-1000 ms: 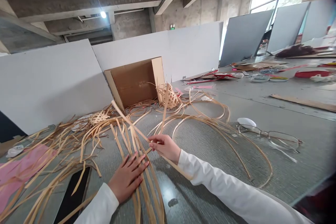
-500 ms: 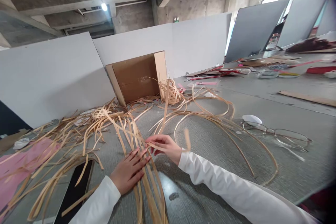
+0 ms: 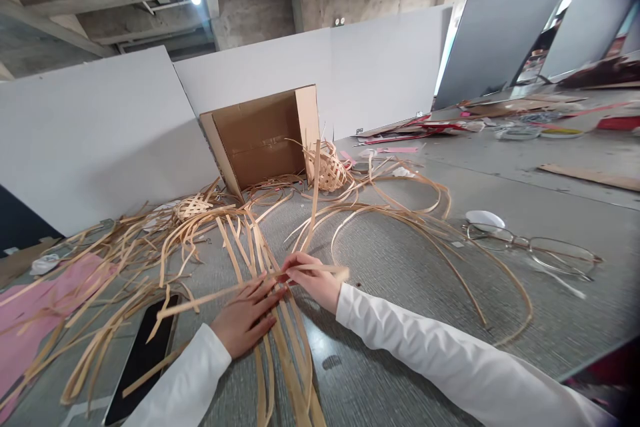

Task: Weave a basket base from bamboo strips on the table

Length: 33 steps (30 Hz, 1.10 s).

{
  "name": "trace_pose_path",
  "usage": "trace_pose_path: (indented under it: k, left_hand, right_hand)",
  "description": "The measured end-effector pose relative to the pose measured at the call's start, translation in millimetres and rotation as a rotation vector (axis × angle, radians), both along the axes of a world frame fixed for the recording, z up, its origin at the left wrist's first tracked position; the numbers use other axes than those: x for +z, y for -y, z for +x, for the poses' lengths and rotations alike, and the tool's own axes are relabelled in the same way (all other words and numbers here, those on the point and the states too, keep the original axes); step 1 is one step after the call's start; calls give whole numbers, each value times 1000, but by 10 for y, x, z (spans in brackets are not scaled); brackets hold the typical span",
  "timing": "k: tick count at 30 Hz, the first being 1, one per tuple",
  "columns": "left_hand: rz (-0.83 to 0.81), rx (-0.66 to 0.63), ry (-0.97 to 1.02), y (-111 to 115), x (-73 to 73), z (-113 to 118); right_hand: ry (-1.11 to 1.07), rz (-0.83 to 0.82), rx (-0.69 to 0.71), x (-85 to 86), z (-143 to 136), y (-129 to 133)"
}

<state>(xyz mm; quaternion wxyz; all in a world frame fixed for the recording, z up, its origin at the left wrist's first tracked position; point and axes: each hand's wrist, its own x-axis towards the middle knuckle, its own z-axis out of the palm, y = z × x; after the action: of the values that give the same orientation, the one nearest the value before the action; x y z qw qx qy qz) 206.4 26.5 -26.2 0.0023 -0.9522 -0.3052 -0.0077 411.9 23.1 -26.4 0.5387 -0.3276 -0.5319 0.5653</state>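
At the far left, a pink sheet (image 3: 30,300) lies on the grey table (image 3: 425,267) under a tangle of loose bamboo strips (image 3: 115,260). Just right of it, near the table's front edge, a black phone (image 3: 143,360) lies face up with a strip across it; no writing can be read on its screen. Farther back, a small woven piece (image 3: 191,207) sits among the strips.

The left hand (image 3: 245,323), in a white sleeve, lies flat and open, palm down, pressing on a row of parallel strips (image 3: 280,347) that run from near to far across the table centre. A single crosswise strip (image 3: 225,291) lies over this row, its left end reaching above the phone and its right end past the fingers of the right hand (image 3: 310,277). The right hand pinches this strip between thumb and fingertips, just right of the left hand and touching its fingertips.

Behind the hands, an open cardboard box (image 3: 260,140) stands on its side against a white partition (image 3: 90,133); no label shows. A partly woven basket (image 3: 327,170) rests at its right edge. Long curved strips (image 3: 440,240) loop to the right. At far right lie a pair of glasses (image 3: 540,250) and, touching them, a small white dish (image 3: 485,219).
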Motion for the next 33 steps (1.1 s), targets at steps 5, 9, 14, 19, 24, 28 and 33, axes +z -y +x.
trace_pose_path:
  k: [5, 9, 14, 19, 24, 28, 33]
  left_hand:
    - [13, -23, 9, 8, 12, 10]
    - [6, -25, -10, 12, 23, 22]
    - [9, -19, -3, 19, 28, 25]
    - [-12, -16, -15, 18, 25, 21]
    - [-3, -18, 66, 23, 15, 20]
    - [-17, -1, 149, 29, 15, 15]
    - [-62, 17, 200, 51, 76, 40]
  right_hand:
    - [102, -8, -67, -130, -14, -70]
    - [39, -40, -173, -78, 55, -136]
    - [82, -59, -173, -72, 89, -166]
    - [560, 192, -189, -132, 87, -147]
    - [847, 408, -209, -157, 116, -175]
    - [813, 414, -213, -175, 115, -188]
    - [673, 361, -194, -162, 108, -178]
